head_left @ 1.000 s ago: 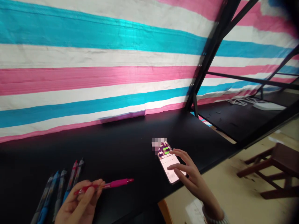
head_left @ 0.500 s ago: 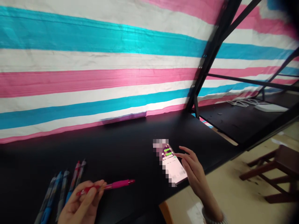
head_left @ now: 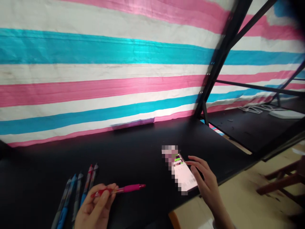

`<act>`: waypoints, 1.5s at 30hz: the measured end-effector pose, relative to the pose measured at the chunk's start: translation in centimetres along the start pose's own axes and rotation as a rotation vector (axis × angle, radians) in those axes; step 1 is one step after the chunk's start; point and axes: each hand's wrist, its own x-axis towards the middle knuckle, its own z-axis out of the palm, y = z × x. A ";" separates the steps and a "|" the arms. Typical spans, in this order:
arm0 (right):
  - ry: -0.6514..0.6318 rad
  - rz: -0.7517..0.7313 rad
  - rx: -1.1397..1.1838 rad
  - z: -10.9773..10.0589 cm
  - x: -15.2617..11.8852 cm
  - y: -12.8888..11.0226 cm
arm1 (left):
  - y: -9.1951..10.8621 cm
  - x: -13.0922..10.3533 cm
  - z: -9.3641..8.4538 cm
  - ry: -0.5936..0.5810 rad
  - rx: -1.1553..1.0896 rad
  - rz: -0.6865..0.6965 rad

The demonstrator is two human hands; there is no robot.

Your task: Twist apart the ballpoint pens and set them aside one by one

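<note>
Pink pen (head_left: 132,188), pinched by left hand (head_left: 96,205); jutting rightward

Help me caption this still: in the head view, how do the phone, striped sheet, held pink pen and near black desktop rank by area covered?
1. Striped sheet
2. Near black desktop
3. Phone, partly pixelated
4. Held pink pen, slim and partly covered
</note>
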 end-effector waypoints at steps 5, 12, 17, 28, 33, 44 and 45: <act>0.009 -0.056 0.190 2.2 -0.6 -4.9 | -0.2 -0.2 0.2 -0.055 -0.045 0.033; -0.509 0.159 0.487 8.9 -1.6 -12.0 | -0.1 -1.3 0.4 -0.140 -0.029 0.101; -0.517 0.177 0.480 10.7 -2.1 -11.4 | -0.3 -2.1 0.0 -0.155 0.075 0.167; -0.449 0.254 0.551 10.2 -2.6 -11.2 | -0.3 -1.9 0.0 -0.084 0.014 0.094; -0.420 0.246 0.542 10.2 -2.6 -11.1 | -0.2 -1.7 0.0 -0.064 -0.007 0.092; -0.475 0.240 0.526 9.9 -2.2 -11.3 | -0.1 -2.1 0.1 -0.063 -0.007 0.094; -0.466 0.250 0.542 9.9 -2.2 -11.3 | -0.1 -2.1 0.1 -0.063 -0.005 0.096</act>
